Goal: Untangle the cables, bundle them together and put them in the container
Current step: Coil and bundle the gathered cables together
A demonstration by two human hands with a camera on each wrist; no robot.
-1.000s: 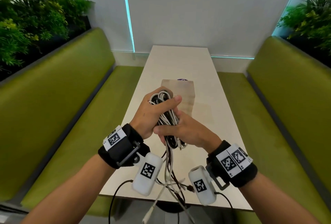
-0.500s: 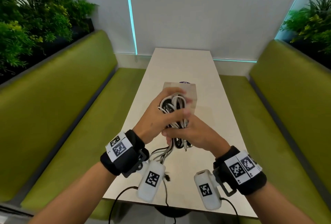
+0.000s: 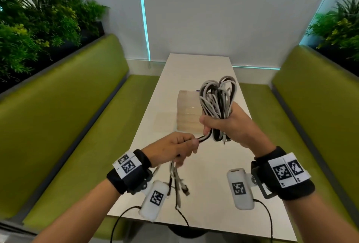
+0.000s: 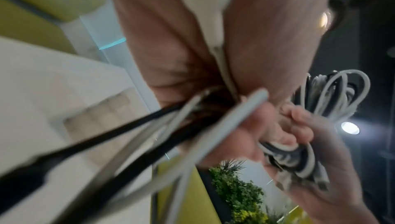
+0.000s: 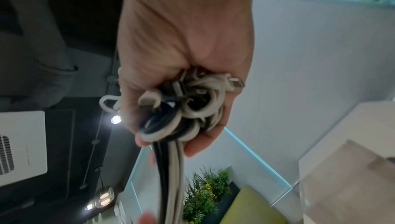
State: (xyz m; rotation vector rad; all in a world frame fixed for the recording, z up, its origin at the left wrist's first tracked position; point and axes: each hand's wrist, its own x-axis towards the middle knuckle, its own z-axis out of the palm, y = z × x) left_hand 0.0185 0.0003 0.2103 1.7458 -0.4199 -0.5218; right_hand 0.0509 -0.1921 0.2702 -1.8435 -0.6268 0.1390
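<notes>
Above the white table point(image 3: 196, 68), just beside the translucent container point(image 3: 187, 114), the right hand point(image 3: 231, 124) is clenching the looped cable bundle point(image 3: 217, 99) upright while the left hand point(image 3: 174, 146) is gripping its loose tails point(image 3: 203, 139), probably for wrapping them around the coil.

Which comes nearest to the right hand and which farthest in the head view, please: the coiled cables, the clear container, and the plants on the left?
1. The coiled cables: within the grip of the right hand, loops standing above it.
2. The clear container: on the table, just left of that hand.
3. The plants: far left, behind the green bench.
</notes>
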